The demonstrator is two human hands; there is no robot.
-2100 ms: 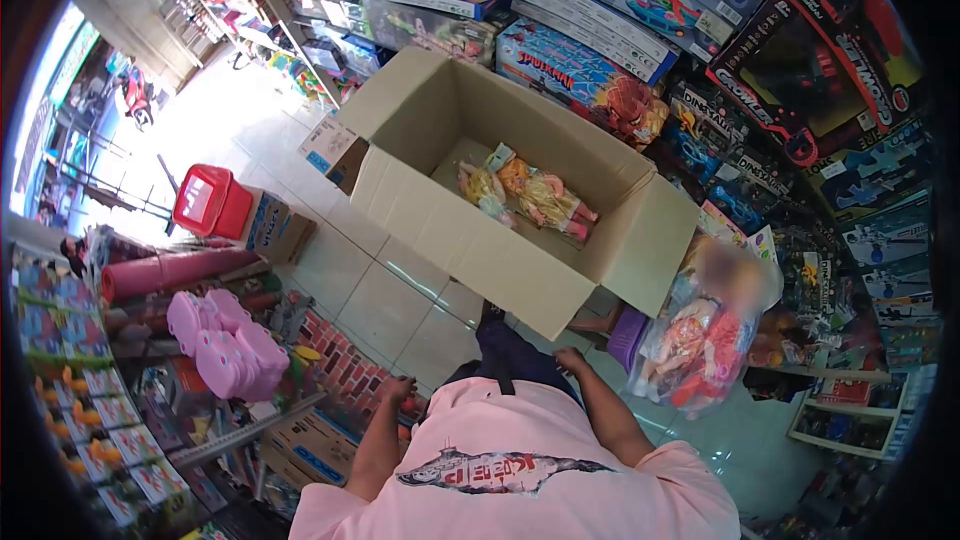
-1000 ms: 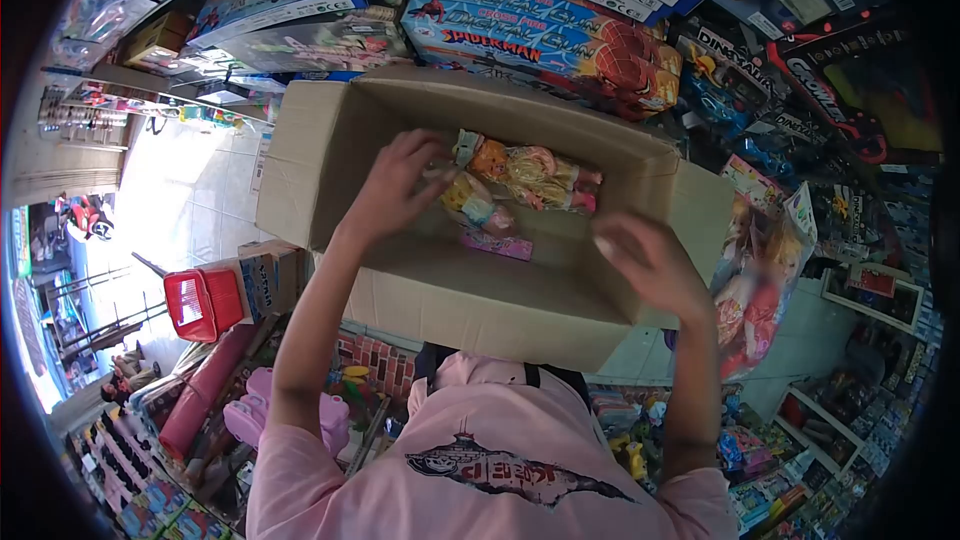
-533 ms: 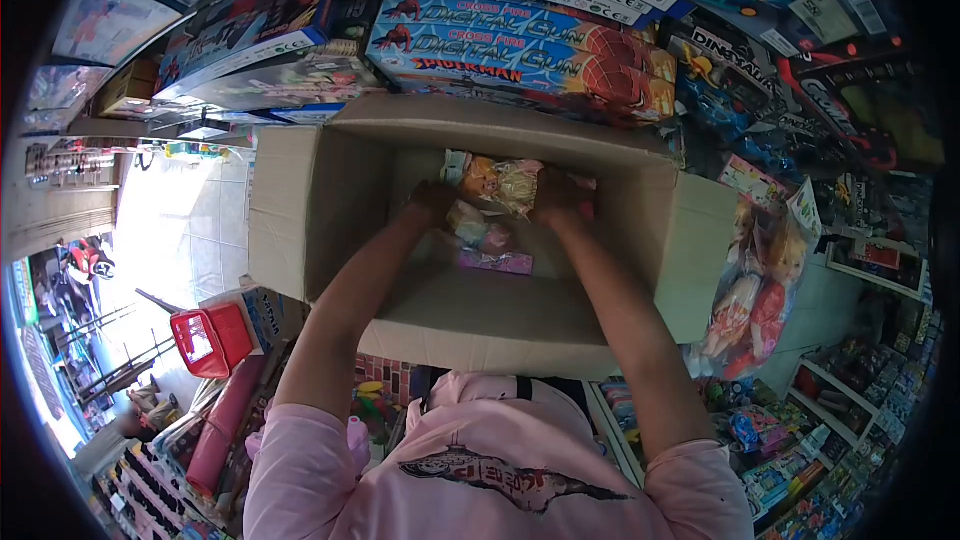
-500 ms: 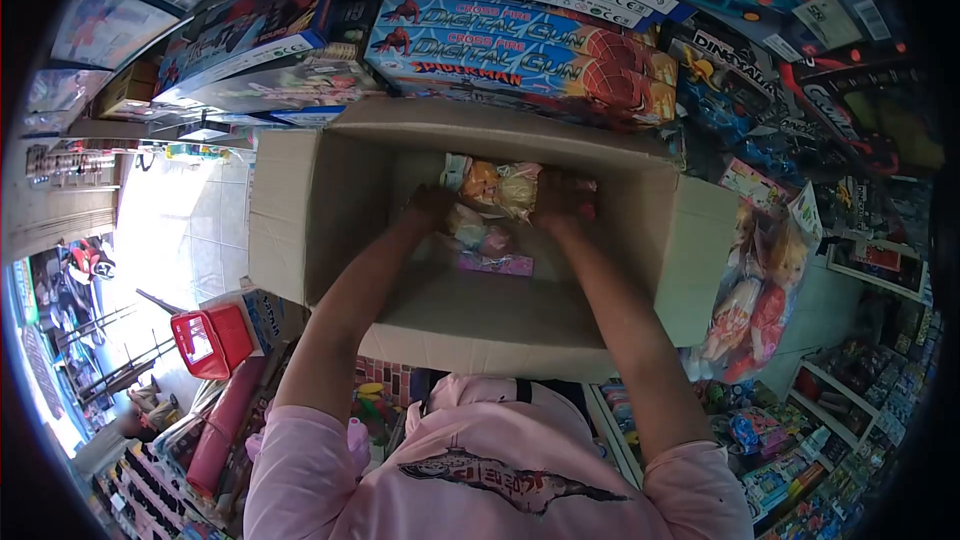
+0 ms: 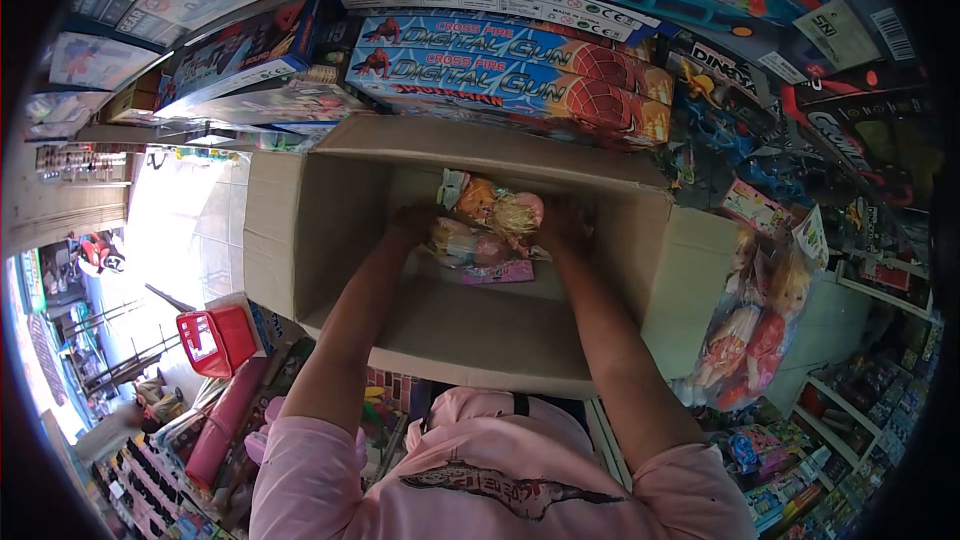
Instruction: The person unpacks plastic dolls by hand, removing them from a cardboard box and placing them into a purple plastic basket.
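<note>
An open cardboard box [image 5: 470, 340] stands in front of me, and both my arms reach into it. On its floor lie bagged dolls [image 5: 485, 225] in clear plastic, with a pink card [image 5: 498, 272] at their near side. My left hand [image 5: 415, 225] is at the left edge of the bags, dark in the shade, its fingers hard to make out. At the right end of the bags is my right hand [image 5: 565, 225], its fingers also lost in shadow and partly behind the bags.
Stacked toy boxes [image 5: 480, 65] stand just beyond the cardboard box. More bagged dolls [image 5: 760, 325] hang or lie by its right flap. A red basket [image 5: 218, 340] is at the left, near a pink roll [image 5: 225, 425]. Shelves with small toys [image 5: 840, 415] are at the lower right.
The view has shifted slightly. My left hand has moved a little left and nearer along the bags, and the dolls in the bags lie somewhat differently, with the right bag turned.
</note>
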